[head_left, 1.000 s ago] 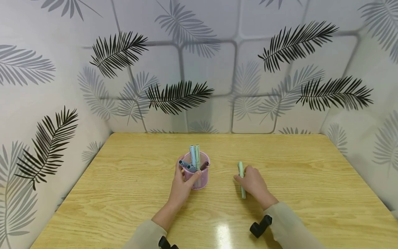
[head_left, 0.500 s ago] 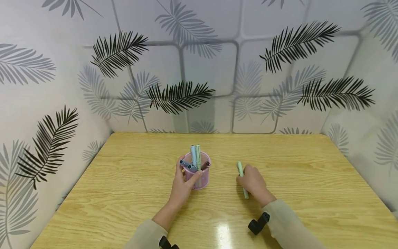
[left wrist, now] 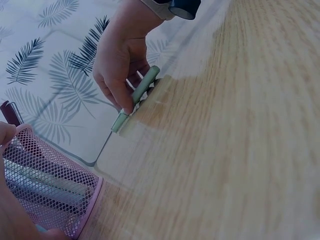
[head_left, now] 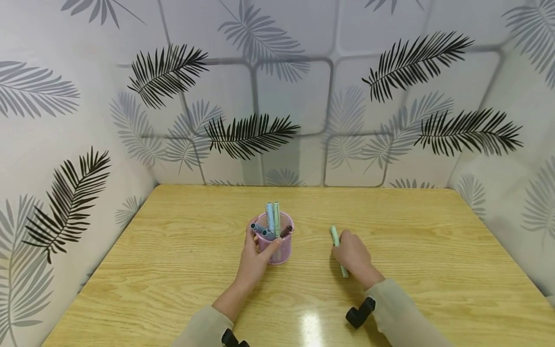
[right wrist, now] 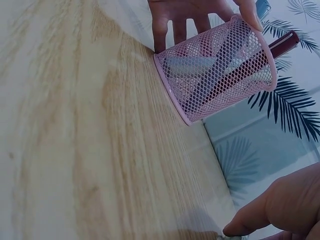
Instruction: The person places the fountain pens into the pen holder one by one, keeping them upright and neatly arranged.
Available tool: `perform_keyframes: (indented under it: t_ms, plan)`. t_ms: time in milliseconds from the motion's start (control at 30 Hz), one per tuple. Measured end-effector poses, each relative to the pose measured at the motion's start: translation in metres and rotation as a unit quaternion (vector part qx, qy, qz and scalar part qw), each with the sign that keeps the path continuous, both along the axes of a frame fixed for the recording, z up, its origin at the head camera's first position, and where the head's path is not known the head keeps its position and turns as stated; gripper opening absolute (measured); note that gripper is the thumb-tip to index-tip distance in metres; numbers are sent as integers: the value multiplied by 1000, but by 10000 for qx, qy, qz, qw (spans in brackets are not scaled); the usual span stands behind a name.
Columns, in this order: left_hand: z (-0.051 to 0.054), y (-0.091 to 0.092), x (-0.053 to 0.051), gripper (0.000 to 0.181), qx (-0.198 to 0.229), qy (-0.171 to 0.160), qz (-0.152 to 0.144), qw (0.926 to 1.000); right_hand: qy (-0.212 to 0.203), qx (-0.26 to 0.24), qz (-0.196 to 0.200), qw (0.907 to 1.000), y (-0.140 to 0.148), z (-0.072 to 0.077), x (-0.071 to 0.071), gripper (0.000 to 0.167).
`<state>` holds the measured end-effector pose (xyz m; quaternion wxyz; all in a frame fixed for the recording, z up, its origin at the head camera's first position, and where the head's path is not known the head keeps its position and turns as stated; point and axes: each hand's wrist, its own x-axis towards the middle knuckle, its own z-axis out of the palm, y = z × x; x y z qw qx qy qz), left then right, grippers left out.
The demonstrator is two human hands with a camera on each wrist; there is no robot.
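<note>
My left hand point(head_left: 253, 262) grips a pink mesh pen cup point(head_left: 284, 249) standing on the table, thumb on the near side and fingers around the left. Several pens lean in the cup: a light blue pen point(head_left: 270, 217), a green one point(head_left: 277, 219), a dark red one point(right wrist: 284, 44) and darker blue ones. To the right of the cup, my right hand point(head_left: 354, 253) pinches a light green pen point(left wrist: 146, 84) between thumb and fingers, low over the tabletop. In the left wrist view the pen lies slanted, close to the wood; whether it touches is unclear.
The wooden table point(head_left: 173, 250) runs back to a wall point(head_left: 286, 159) with leaf-patterned covering, and similar walls flank it left and right. A black wrist camera point(head_left: 361, 312) sits on the right sleeve, close above the tabletop.
The green pen has turned slightly, its near end swinging right, as my right thumb and fingers closed on it. My left hand and the cup have stayed put.
</note>
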<state>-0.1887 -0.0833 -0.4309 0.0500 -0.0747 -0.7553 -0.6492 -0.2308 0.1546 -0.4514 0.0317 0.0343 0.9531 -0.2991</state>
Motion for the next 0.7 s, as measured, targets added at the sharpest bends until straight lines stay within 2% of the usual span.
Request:
perform_keyframes:
  t_ms: [167,467,700]
  plan:
    - [7,2,4,71,-34,14,23,10000,34,-115,-50,9999,0,2,0,16]
    - [6,2,4,72,-30,8,45,10000,226,-421,-111,9988,-1,7,0,32]
    - [4,2,3,72,-24,60,18,10000,479,-579,11,9972,-2,11,3,35]
